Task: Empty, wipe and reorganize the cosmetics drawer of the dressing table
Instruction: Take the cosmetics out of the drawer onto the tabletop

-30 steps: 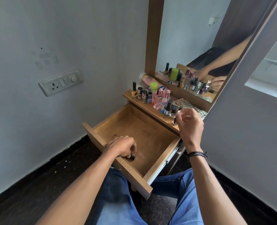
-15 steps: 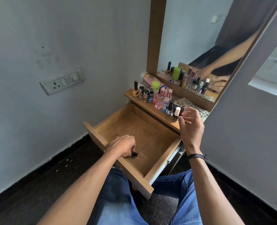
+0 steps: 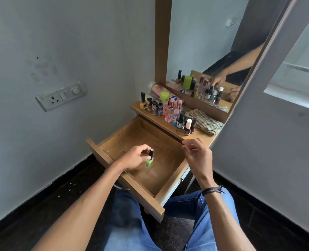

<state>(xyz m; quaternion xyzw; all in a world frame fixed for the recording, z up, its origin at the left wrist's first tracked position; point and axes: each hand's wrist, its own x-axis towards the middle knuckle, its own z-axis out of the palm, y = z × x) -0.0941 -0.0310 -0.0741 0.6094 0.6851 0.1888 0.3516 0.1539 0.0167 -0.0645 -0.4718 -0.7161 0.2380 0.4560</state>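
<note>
In the corner of pale walls, the dressing table's drawer (image 3: 166, 169) stands pulled out toward your lap, below the mirror (image 3: 204, 51). Over its middle, your left hand (image 3: 137, 157) pinches the black cap of a green nail polish bottle (image 3: 149, 161) between thumb and fingertips. Your right hand (image 3: 198, 156) hovers at the drawer's far right corner, fingers loosely curled on nothing, near the row of bottles (image 3: 170, 111) and folded cloth (image 3: 204, 122) on the shelf.

Matt wooden drawer (image 3: 113, 161); striped woven cloth (image 3: 206, 122) on top.
</note>
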